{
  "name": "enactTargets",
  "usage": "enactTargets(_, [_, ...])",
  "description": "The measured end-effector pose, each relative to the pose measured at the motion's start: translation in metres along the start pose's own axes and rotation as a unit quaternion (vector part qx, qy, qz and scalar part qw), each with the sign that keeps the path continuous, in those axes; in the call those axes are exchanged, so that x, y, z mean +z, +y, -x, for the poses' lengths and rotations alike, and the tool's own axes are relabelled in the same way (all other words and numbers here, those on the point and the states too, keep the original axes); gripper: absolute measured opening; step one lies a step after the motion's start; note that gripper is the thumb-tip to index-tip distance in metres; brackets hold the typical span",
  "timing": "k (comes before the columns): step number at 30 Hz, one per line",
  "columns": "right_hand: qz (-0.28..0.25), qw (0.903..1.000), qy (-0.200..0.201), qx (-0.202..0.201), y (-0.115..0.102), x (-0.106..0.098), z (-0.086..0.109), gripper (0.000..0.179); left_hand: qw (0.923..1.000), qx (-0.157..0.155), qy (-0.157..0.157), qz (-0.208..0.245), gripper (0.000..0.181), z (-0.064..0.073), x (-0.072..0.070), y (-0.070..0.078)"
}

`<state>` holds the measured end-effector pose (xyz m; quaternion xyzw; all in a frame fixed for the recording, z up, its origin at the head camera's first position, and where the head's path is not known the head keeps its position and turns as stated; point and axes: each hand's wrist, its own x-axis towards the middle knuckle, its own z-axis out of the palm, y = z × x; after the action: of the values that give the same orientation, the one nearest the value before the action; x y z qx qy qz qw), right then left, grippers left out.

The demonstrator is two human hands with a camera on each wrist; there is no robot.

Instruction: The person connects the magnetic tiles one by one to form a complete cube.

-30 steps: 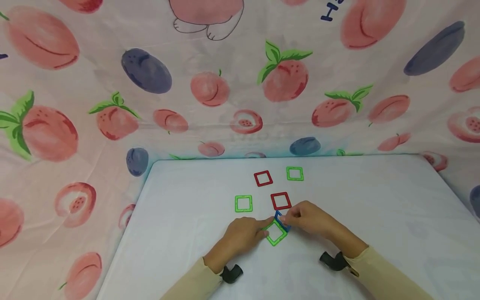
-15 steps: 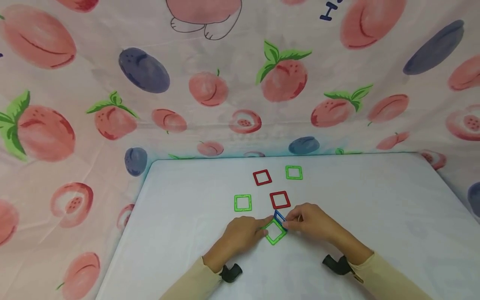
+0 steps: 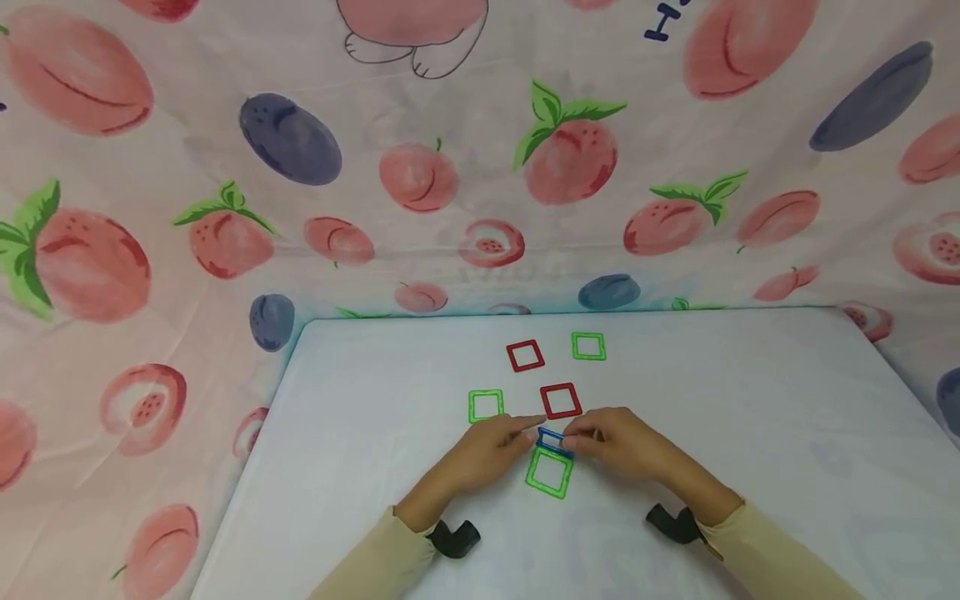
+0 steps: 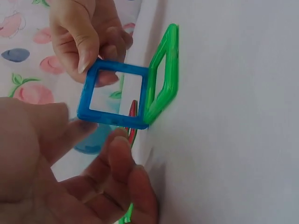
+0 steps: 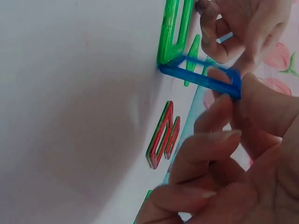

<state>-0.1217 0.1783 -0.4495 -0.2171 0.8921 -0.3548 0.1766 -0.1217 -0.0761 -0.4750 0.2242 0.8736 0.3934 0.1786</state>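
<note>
A blue square magnetic tile frame (image 3: 555,449) stands along one edge of a green square tile frame (image 3: 546,491) lying on the table. In the left wrist view the blue tile (image 4: 112,120) and green tile (image 4: 173,65) meet at about a right angle. My right hand (image 3: 626,442) pinches the blue tile's right side between thumb and finger. At its other side is my left hand (image 3: 483,454), index finger extended and thumb apart, with a fingertip right at the blue tile's corner in the left wrist view.
Beyond the hands lie a red tile frame (image 3: 575,400) and a green one (image 3: 486,392), partly behind my left hand. Farther back are another red tile (image 3: 539,352) and another green tile (image 3: 588,335). A fruit-print cloth (image 3: 555,250) hangs behind the white table (image 3: 360,400).
The blue and green tiles have turned together, the blue one now facing more squarely away from me. My left hand has lifted off the green tile and shifted slightly forward. My right hand keeps its pinch.
</note>
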Motion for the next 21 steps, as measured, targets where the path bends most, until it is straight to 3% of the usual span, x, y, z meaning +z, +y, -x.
enactTargets(8, [-0.02, 0.9988, -0.037, -0.023, 0.003, -0.001, -0.009, 0.016, 0.9971, -0.024, -0.011, 0.071, 0.033, -0.001, -0.002, -0.004])
enactTargets(17, [-0.045, 0.9963, -0.072, -0.014, 0.002, -0.002, -0.017, 0.016, 0.9957, -0.02, -0.064, 0.064, 0.028, 0.003, -0.012, -0.008])
enactTargets(21, [-0.051, 0.9955, -0.079, -0.012, 0.001, -0.004, -0.02, 0.015, 0.9954, -0.015, -0.074, 0.06, 0.028, 0.003, -0.012, -0.009])
